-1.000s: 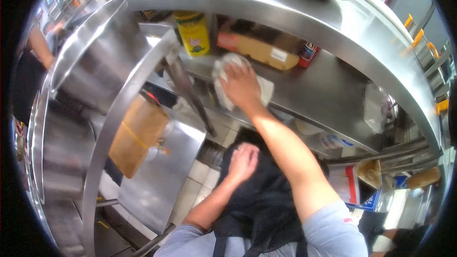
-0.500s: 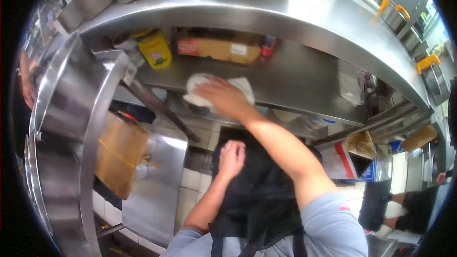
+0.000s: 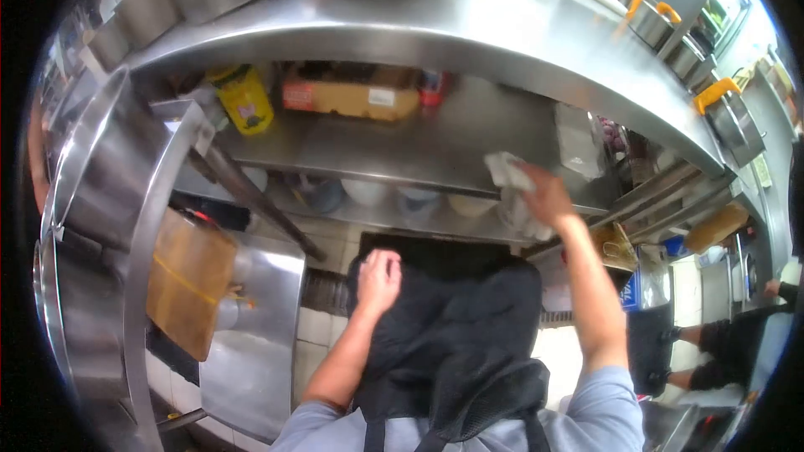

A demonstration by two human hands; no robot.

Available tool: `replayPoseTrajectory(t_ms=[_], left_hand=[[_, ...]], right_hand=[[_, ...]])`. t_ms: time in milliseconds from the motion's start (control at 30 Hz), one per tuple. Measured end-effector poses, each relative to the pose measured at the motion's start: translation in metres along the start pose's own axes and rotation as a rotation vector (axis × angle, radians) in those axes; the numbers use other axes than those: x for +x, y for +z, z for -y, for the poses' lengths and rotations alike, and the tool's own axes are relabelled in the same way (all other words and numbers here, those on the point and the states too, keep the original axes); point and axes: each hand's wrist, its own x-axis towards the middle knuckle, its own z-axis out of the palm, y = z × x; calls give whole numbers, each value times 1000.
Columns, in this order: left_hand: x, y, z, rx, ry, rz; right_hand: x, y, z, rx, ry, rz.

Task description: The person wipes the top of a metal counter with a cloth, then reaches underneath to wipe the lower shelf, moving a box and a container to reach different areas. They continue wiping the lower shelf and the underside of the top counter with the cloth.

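Note:
A crumpled white cloth [image 3: 521, 205] hangs over the front edge of the steel shelf [image 3: 402, 151], on the right of centre. My right hand [image 3: 546, 197] is closed on it, with the arm stretched forward. My left hand [image 3: 379, 281] is held over the black apron [image 3: 452, 310], below the shelf edge, its fingers curled with nothing visible in them. Further back on the shelf are a yellow container [image 3: 243, 100], a cardboard box [image 3: 352, 92] and a red item [image 3: 431, 88].
A steel counter [image 3: 402, 12] arches above the shelf, bearing pots with orange handles [image 3: 716, 94]. Bowls [image 3: 364, 192] sit below the shelf. At left are a steel table [image 3: 251, 368] and a brown board [image 3: 193, 285]. Another person's legs [image 3: 712, 351] show at right.
My right hand has moved right along the shelf edge with the cloth, which now hangs down. My left hand keeps its pose over the apron. The camera view has shifted slightly.

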Motion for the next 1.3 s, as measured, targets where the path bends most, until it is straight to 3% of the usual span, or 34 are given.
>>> replayPoseTrajectory(t_ms=[33,100,200,267,300,367,400,467,533,567,600,667,700,767,867,933,1000,1067,1300], left_hand=[[1,2,0,-3,-19,16],[1,5,-2,-6,-21,34],[3,8,-5,-4,8,36],[3,9,-5,-12,-30,48],[3,10,-6,-6,-17,30],[5,10,-9,-4,-7,22],[4,10,-10,2,-1,10],[4,7,-7,-13,4,-4],[14,-7,-20,-335,-139,-49],[28,-19,-27,-240,-74,-113],[48,-31,-24,-120,116,-212],[98,-57,-36,-55,298,-387],[125,-64,-39,-73,345,-465],[172,-77,-53,-36,377,-496],[224,-60,-32,38,383,-525],[239,-44,-31,255,227,-511],[239,-42,-36,297,227,-492],[237,-41,-31,234,194,-557],[231,-40,-16,463,98,-372]], right_hand=[[15,-23,2,47,165,108],[45,-69,14,-126,41,211],[88,-95,-7,-95,191,51],[123,-99,-72,-534,-56,-123],[119,-102,-54,-537,-51,-125],[104,-92,15,-171,147,-161],[91,-76,17,-168,149,-152],[63,-45,20,-4,-60,-67],[46,-38,20,-2,-21,42],[42,-38,20,-5,27,149],[41,-37,22,-6,30,163],[41,-28,28,18,65,-175],[46,-21,26,20,65,-164],[58,3,14,-254,-21,-354],[75,64,-13,-431,128,-176],[93,68,-21,-413,186,-116],[115,60,-27,-391,250,-40],[139,52,-32,-447,140,229],[234,74,-95,-318,-66,188]])
